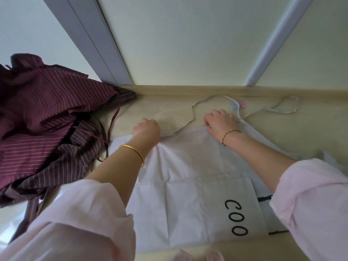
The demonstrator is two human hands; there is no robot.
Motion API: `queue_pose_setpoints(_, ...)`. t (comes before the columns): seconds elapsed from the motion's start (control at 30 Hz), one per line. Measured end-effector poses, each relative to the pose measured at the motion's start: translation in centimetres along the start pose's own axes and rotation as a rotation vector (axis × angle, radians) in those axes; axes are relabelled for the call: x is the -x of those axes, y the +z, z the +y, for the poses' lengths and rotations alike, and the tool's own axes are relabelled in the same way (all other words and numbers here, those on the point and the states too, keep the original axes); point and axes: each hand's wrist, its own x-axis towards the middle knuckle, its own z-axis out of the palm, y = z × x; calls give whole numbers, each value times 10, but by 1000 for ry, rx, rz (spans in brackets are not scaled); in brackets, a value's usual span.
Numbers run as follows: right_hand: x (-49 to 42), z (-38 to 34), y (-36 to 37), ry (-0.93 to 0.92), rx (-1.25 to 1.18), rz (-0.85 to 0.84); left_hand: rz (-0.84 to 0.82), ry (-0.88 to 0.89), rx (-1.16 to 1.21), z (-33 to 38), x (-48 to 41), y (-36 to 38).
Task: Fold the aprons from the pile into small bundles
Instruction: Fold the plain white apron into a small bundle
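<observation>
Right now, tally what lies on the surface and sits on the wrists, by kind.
White apron: 1
Maroon striped pile: 1 heap; the aprons in it cannot be counted
Gold bangle: 1
Dark cord bracelet: 1
Total: 4

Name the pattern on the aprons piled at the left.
Maroon with thin pale stripes on the apron pile; head view.

Left hand (pixel 146 129), right hand (pixel 220 121) both reached forward, fingers curled, knuckles up.
</observation>
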Motion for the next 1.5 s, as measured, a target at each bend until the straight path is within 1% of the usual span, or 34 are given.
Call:
queue_pose_setpoints(0.1, 0, 2, -5, -28, -52, -54, 41, 28, 53, -7, -3, 2)
queue_pose_setpoints(0.2, -2, 4, -11, -43, -38, -99, 31, 85, 97, -13, -5, 5)
queue_pose_setpoints(0.33, -5, 3, -15, -67, 9, -157, 101, 112, 43, -16, -2, 10)
queue_pose_setpoints(0.47, -2, 4, -14, -141, -70, -126, 102, 115, 47, -16, -1, 12)
queue_pose_setpoints(0.6, 4, 20, -12, -33, -129, -82, 103, 178, 46, -9, -8, 11)
queue_pose_setpoints(0.77, 9, 44, -6, 88, -118, -41, 182, 248, -30, 22, -17, 1)
queue_pose_setpoints(0.9, 8, 48, -8, 87, -164, -104, 184, 266, -42, 28, -24, -6)
queue_pose_setpoints(0.97, 6, 47, -8, 81, -158, -106, 186, 277, -40, 26, -28, -8)
queue_pose_setpoints(1.1, -2, 38, -10, 75, -165, -73, 179, 273, -10, 17, -38, -9)
queue_pose_setpoints(1.2, -13, 26, -12, 101, -141, -50, 185, 237, -50, 11, -43, -12)
queue_pose_setpoints(1.27, -17, 21, -11, 135, -101, 25, 198, 193, -127, 10, -42, -14)
queue_pose_setpoints(1.33, -14, 18, -7, 139, -88, 124, 258, 181, -217, 17, -35, -17)
queue_pose_setpoints(1.4, 1, 19, -5, 123, -131, 214, 340, 265, -222, 39, -27, -19)
queue_pose_setpoints(1.43, 13, 20, -4, 126, -172, 248, 358, 337, -163, 54, -22, -18)
queue_pose_setpoints(1.5, 45, 27, -3, 163, -251, 281, 296, 502, 28, 92, -6, -14)
